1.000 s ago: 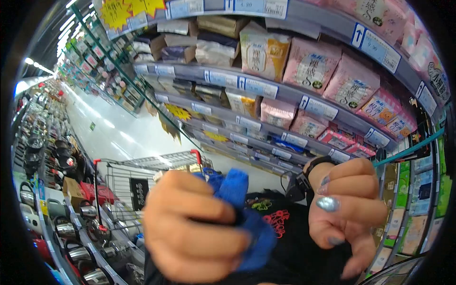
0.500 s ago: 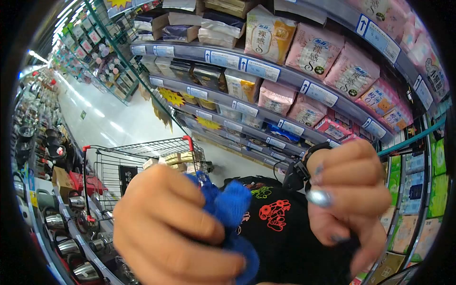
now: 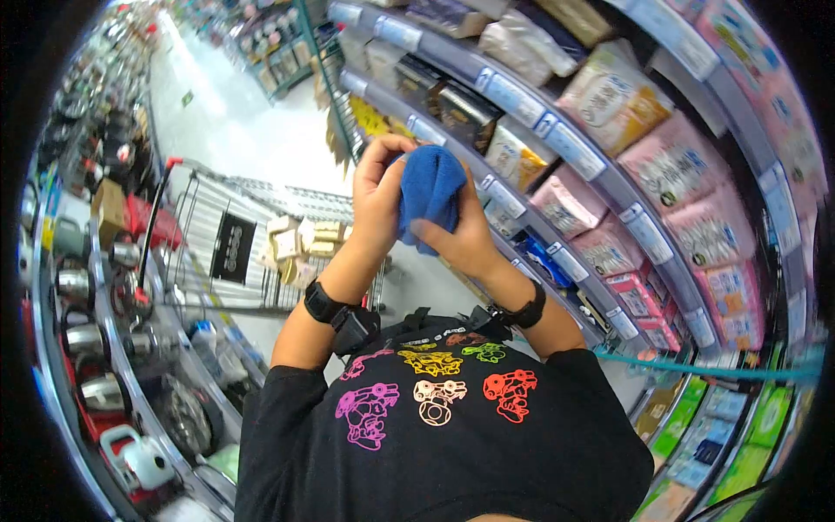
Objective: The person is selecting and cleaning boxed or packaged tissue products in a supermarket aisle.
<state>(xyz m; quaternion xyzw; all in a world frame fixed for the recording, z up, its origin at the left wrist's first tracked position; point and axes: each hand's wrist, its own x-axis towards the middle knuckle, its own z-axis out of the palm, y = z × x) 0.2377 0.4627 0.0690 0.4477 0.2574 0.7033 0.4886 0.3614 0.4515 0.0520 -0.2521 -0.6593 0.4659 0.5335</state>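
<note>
A folded or rolled blue cloth [image 3: 429, 190] is between my two hands, held out in front of my chest at the upper middle of the view. My left hand [image 3: 380, 193] wraps the cloth's left side with bent fingers. On the other side, my right hand [image 3: 463, 228] grips it, the thumb across its lower front and the fingers partly hidden behind it. Both wrists wear black straps.
Behind my left arm stands a wire shopping cart [image 3: 235, 196] holding several small beige packages [image 3: 304, 248]. Shelves of pink packs [image 3: 677, 161] line the right. Kettles [image 3: 139, 457] and pots fill the shelves at left. A pale aisle floor [image 3: 204, 104] runs away at upper left.
Both hands have moved away from the camera and come together around the blue cloth, which was at my left hand only. The view has shifted, showing more of my black shirt.
</note>
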